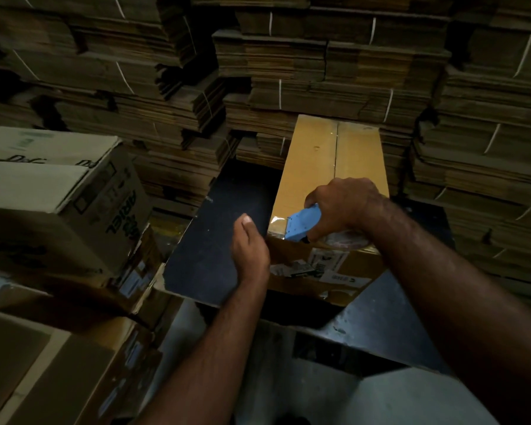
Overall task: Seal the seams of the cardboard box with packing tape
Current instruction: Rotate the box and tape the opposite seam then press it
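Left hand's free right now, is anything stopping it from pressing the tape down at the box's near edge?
Probably not. The left hand is open beside the box's near corner with nothing between. The right hand and blue tape dispenser sit at that edge, so it would have to press alongside them.

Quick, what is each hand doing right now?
Left hand: open, holding nothing, beside the cardboard box.
Right hand: gripping the blue tape dispenser at the box's near edge.

A blue tape dispenser (pixel 304 224) sits on a yellow-brown cardboard box (pixel 316 167) above a dark table (pixel 215 240).
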The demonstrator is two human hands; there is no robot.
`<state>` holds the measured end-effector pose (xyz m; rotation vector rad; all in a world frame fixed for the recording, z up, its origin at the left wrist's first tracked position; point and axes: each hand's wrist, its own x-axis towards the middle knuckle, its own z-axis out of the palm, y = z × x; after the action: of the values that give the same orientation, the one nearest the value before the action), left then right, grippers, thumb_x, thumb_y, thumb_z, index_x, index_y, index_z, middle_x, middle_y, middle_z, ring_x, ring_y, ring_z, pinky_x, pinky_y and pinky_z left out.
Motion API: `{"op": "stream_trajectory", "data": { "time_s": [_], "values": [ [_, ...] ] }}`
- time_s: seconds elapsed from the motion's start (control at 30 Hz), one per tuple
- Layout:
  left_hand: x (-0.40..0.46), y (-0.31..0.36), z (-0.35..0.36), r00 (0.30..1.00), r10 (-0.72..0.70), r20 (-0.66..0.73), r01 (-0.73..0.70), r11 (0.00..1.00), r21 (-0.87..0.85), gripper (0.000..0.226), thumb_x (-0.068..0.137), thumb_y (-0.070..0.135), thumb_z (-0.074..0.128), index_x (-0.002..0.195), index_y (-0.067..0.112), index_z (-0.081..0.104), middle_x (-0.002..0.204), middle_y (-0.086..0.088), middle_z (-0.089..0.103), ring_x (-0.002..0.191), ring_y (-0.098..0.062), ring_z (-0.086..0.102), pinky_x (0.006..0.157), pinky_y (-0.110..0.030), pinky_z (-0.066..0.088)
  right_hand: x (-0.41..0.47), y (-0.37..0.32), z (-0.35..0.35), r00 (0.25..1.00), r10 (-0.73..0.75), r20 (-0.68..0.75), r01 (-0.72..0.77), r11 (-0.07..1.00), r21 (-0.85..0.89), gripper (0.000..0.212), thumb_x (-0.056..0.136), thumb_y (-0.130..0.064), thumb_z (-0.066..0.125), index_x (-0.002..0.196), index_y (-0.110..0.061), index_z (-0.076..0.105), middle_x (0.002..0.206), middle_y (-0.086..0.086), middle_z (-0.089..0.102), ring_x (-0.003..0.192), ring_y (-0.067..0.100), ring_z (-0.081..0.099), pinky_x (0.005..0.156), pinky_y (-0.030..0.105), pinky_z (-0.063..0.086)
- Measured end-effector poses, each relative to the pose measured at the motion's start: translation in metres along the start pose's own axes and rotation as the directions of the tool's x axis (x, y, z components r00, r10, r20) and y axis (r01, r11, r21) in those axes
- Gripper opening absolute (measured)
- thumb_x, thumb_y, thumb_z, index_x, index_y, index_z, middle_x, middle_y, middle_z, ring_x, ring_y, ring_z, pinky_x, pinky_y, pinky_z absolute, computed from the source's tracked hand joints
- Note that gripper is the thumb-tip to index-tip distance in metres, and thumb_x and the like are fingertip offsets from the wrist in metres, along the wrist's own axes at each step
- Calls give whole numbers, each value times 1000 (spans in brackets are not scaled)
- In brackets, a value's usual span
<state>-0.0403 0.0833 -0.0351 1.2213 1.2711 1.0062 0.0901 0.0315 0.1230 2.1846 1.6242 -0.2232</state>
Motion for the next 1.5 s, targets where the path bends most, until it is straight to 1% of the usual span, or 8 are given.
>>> {"op": "stream_trajectory", "data": {
  "time_s": [0.17, 0.33, 0.43, 0.67, 0.9, 1.07, 1.2, 1.5],
  "values": [
    [-19, 2, 12, 967, 1, 257, 56, 975, -216, 65, 101, 62, 21, 154, 27, 35, 156, 9, 37, 140, -7, 34, 115, -32, 28, 6, -1, 2, 1000, 8, 3, -8, 1000, -6, 82, 65, -75, 69, 135, -37, 51, 123, -2, 60, 109, 19, 56, 84, 41, 49],
    [-10, -12, 13, 925, -112, 364, 187, 966, -179, 68, 97, 66, 18, 157, 33, 24, 163, 1, 24, 148, -20, 26, 121, -42, 23, 9, 2, 2, 1000, 1, 14, -1, 1000, 16, 78, 65, -73, 70, 133, -38, 52, 121, -3, 61, 108, 18, 55, 79, 38, 43],
    [-2, -9, 2, 912, 125, 392, -141, 990, 12, 55, 105, 51, 16, 158, 33, 15, 166, 6, 12, 152, -12, 12, 119, -32, 13, 9, 2, 2, 1000, -13, 25, 13, 1000, 21, 79, 65, -73, 70, 133, -39, 52, 120, -3, 60, 107, 19, 55, 79, 38, 44],
    [26, -22, -24, 641, 518, 567, -734, 629, 256, 51, 105, 38, 32, 151, 19, 41, 160, 9, 31, 150, -4, 18, 118, -46, 29, 11, 7, -2, 996, -42, 84, 38, 998, 46, 75, 62, -73, 73, 127, -50, 41, 100, -6, 48, 91, 18, 47, 76, 38, 45],
    [38, -28, -29, 385, 610, 692, -920, 194, 341, 66, 87, 33, 62, 147, 11, 47, 155, -3, 42, 146, -16, 34, 98, -42, 45, 14, 15, 3, 996, -60, 62, 53, 993, 107, 70, 59, -71, 75, 120, -49, 48, 99, -7, 50, 92, 18, 49, 71, 36, 38],
    [62, -12, -32, 378, 609, 697, -909, 102, 404, 63, 84, 20, 71, 143, 12, 51, 151, -4, 48, 141, -21, 42, 95, -40, 43, 30, 3, -6, 998, -51, 27, 47, 991, 129, 69, 61, -70, 75, 120, -44, 50, 100, -5, 48, 94, 20, 48, 74, 38, 40],
    [64, -13, -30, 421, 611, 671, -905, 231, 357, 69, 75, 2, 76, 141, 9, 54, 147, -7, 52, 140, -23, 43, 105, -43, 41, 40, -5, -10, 999, -41, 25, 38, 992, 117, 68, 64, -68, 75, 122, -41, 51, 101, -3, 48, 94, 21, 48, 74, 39, 39],
    [69, -10, -32, 477, 572, 667, -864, 165, 476, 53, 90, 42, 64, 140, 28, 54, 148, 10, 50, 137, -16, 48, 101, -43, 46, -1, 61, 15, 998, -7, 67, -3, 987, 161, 73, 56, -81, 70, 119, -53, 46, 110, -7, 57, 94, 16, 50, 82, 40, 48]
  ]
}}
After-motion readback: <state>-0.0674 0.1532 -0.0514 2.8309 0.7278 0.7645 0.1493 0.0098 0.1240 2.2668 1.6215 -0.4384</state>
